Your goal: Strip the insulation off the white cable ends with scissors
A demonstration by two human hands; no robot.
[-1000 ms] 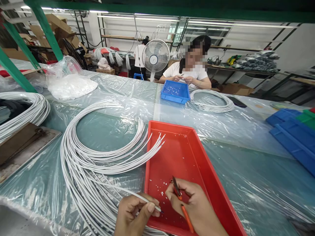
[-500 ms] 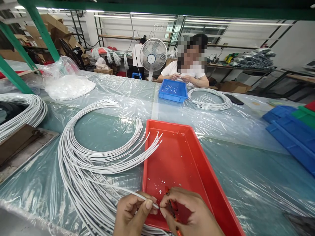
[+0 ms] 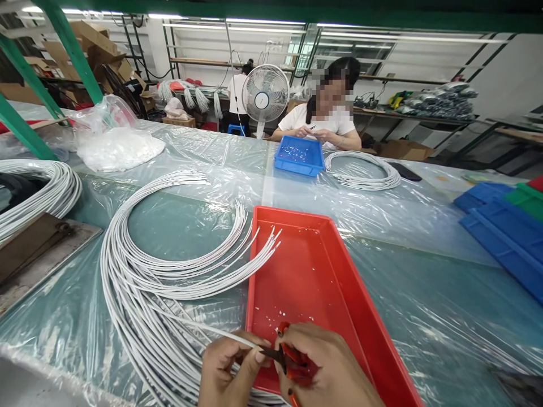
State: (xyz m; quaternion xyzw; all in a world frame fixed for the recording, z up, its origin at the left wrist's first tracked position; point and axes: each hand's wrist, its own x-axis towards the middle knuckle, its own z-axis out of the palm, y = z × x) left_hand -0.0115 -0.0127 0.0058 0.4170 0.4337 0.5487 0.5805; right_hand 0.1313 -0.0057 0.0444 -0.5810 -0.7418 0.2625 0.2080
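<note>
My left hand pinches a white cable near its end, over the near left edge of a red tray. Red-handled pliers, perhaps cutters, are gripped in my right hand. Their dark jaws point left and meet the cable end at my left fingertips; whether they bite into it cannot be made out. The held cable runs back to a big coiled bundle of white cables, some of whose ends hang over the tray's left rim. Small white scraps lie in the tray.
Across the table, a person works over a blue tray beside another cable coil. A white bag and green frame posts stand left. Blue bins are stacked right. A fan stands behind.
The pliers have swung up within my right hand, so their jaws now reach the cable end. My right fingers have drawn back from the tip; my left hand has barely moved.
</note>
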